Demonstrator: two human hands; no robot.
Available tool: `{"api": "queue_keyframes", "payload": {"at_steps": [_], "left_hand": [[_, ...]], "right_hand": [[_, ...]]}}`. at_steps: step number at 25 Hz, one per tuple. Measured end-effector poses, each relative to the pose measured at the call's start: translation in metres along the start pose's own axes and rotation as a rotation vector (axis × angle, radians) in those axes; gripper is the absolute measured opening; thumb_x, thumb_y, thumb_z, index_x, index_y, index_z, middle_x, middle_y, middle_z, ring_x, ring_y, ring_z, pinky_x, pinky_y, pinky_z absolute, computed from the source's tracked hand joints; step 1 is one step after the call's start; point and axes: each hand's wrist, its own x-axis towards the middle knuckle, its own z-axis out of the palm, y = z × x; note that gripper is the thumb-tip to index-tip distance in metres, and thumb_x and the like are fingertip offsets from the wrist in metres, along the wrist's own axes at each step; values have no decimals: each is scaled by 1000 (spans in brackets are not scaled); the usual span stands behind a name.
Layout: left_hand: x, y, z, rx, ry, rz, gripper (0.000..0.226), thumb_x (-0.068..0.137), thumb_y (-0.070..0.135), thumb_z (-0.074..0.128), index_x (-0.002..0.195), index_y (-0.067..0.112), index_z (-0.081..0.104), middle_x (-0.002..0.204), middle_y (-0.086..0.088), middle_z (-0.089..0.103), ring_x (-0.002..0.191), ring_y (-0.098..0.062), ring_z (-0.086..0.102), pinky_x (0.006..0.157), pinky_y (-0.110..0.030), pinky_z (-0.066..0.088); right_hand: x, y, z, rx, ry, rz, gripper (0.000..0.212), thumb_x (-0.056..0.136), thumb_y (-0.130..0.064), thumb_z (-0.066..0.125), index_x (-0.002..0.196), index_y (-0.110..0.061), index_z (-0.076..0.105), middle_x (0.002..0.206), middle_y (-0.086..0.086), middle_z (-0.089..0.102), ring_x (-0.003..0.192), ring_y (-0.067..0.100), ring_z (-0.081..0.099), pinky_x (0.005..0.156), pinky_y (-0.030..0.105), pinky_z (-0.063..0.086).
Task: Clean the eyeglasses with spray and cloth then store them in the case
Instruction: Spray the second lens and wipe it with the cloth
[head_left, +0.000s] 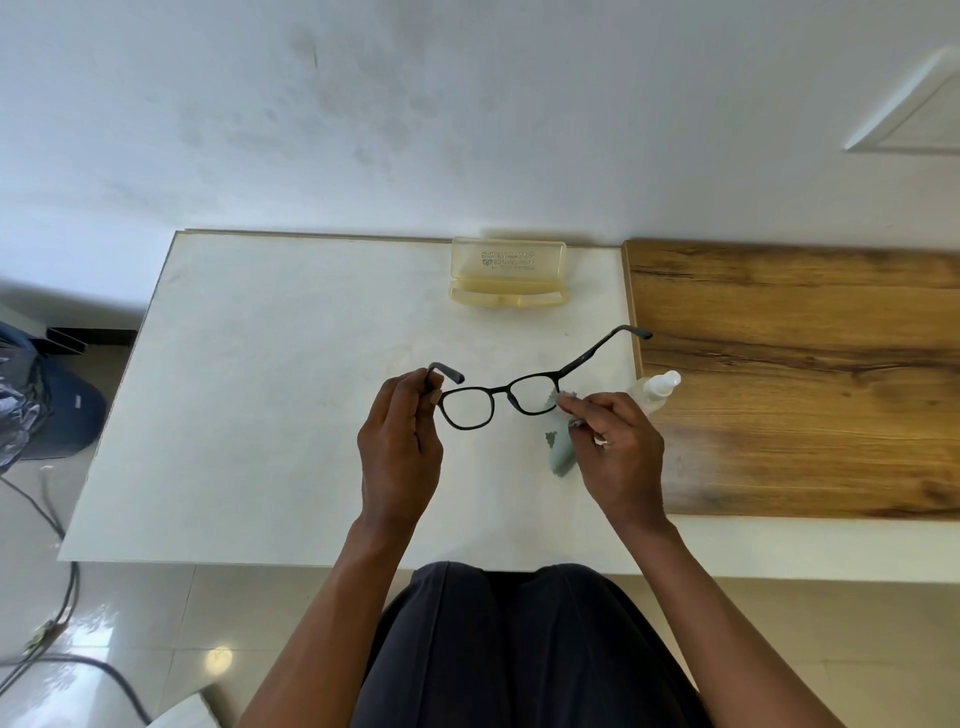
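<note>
Black-framed eyeglasses (501, 396) hang above the white table (270, 415) with both temples unfolded. My left hand (397, 441) pinches the frame at its left hinge. My right hand (618, 452) holds a pale green cloth (560, 452) against the right lens, and the rest of the cloth dangles below the hand. A small clear spray bottle (655, 389) lies on its side just behind my right hand. At the table's far edge a translucent yellow case (508, 273) stands open with nothing inside.
A wooden board (805, 374) covers the right part of the table. On the floor at the left are dark bags (47, 410) and cables (57, 623). My lap (519, 649) is close to the table's front edge.
</note>
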Motion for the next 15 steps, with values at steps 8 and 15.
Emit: {"api": "queue_keyframes", "payload": {"at_steps": [8, 15], "left_hand": [[2, 2, -3, -16, 15, 8, 15, 86, -12, 53, 94, -5, 63, 91, -6, 63, 83, -10, 57, 74, -5, 42], [5, 1, -4, -55, 25, -43, 12, 88, -7, 53, 95, -6, 62, 92, -15, 66, 80, -16, 61, 73, -13, 48]], "right_hand": [[-12, 0, 4, 9, -343, 241, 37, 79, -5, 66, 115, -11, 62, 112, 11, 62, 102, 29, 53, 86, 33, 45], [1, -5, 0, 211, -54, 364, 18, 85, -14, 63, 102, -9, 61, 96, 8, 65, 88, 22, 61, 73, 22, 48]]}}
